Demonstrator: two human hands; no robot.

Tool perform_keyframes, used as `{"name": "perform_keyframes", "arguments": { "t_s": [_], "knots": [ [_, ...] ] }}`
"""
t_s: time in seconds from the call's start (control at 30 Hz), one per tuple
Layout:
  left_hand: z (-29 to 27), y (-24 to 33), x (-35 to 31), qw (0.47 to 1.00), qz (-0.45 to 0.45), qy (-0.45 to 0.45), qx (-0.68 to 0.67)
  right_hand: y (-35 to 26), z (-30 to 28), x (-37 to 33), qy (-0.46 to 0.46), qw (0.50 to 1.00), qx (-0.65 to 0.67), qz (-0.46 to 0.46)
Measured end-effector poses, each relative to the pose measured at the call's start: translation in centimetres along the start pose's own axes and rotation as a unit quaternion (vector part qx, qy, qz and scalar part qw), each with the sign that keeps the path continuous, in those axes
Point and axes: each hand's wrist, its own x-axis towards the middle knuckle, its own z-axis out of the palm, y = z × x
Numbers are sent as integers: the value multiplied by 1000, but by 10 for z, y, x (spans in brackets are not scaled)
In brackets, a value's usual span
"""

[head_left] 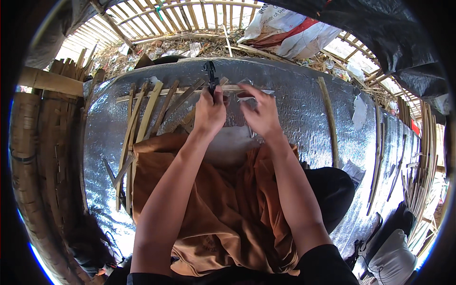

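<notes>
My left hand [211, 111] is closed round a small black tool [212, 78] with a hooked upper end; its exact kind cannot be made out. Beside it on the right, my right hand [260, 114] has its fingers apart and bent, with nothing plainly held. A pale bamboo strip [171, 93] runs crosswise just behind both hands. Below them, a whitish rounded surface [231, 145] shows between my forearms, partly hidden by brown cloth [213, 213] spread over my lap.
Several bamboo strips [149, 111] lie to the left on the silver foil sheet [299, 118]. Another long stick [327, 118] rests on the right. Thick bamboo poles [26, 147] stand at the far left. A white and red sack [289, 31] lies at the back by the slatted fence.
</notes>
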Motion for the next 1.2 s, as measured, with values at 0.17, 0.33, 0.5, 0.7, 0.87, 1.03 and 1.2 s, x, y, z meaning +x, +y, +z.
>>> {"name": "perform_keyframes", "arguments": {
  "t_s": [0.17, 0.33, 0.5, 0.7, 0.87, 1.03, 1.2],
  "knots": [
    [0, -32, 4, 991, -54, 79, 95, 48, 17, -20, 15, 963, -264, 57],
    [29, -50, 7, 992, 27, 36, 119, 60, 32, -28, 2, 936, -349, 39],
    [35, -45, -5, 982, 129, 6, 140, 60, 33, -29, -4, 930, -364, 46],
    [41, -53, -15, 971, 135, 13, 196, 59, 34, -26, 1, 934, -354, 49],
    [48, -58, -18, 974, 126, 11, 188, 59, 34, -25, -2, 928, -368, 60],
    [48, -67, -14, 970, 168, 53, 167, 59, 35, -26, -3, 928, -366, 64],
    [49, -62, -17, 958, 206, 56, 194, 60, 35, -27, -2, 926, -372, 60]
  ]
}}
